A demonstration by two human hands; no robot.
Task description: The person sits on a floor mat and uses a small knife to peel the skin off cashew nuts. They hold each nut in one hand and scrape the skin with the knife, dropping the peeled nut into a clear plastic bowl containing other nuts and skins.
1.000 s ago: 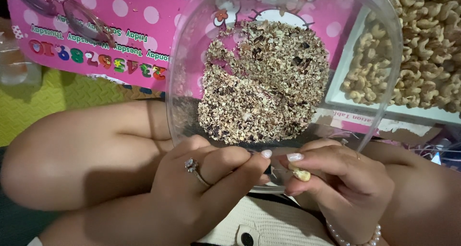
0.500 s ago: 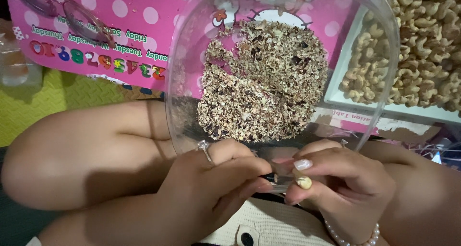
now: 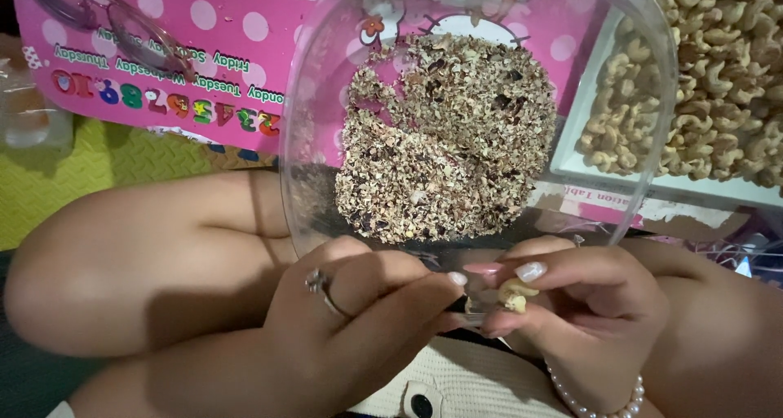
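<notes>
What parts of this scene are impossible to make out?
- Head view: the cashew is mostly covered by the right hand's fingers.
- Whether the left hand holds a tool: hidden behind its fingers.
- The tray of cashews is cut off by the right edge.
- The eyeglasses run past the top edge.

Left hand [image 3: 351, 304] bears one jewelled ring [image 3: 316, 282] and pale polished nails; right hand [image 3: 571, 304] shows long pink and white nails, with a pearl bead bracelet [image 3: 599, 402] at the wrist; arms unsleeved.
</notes>
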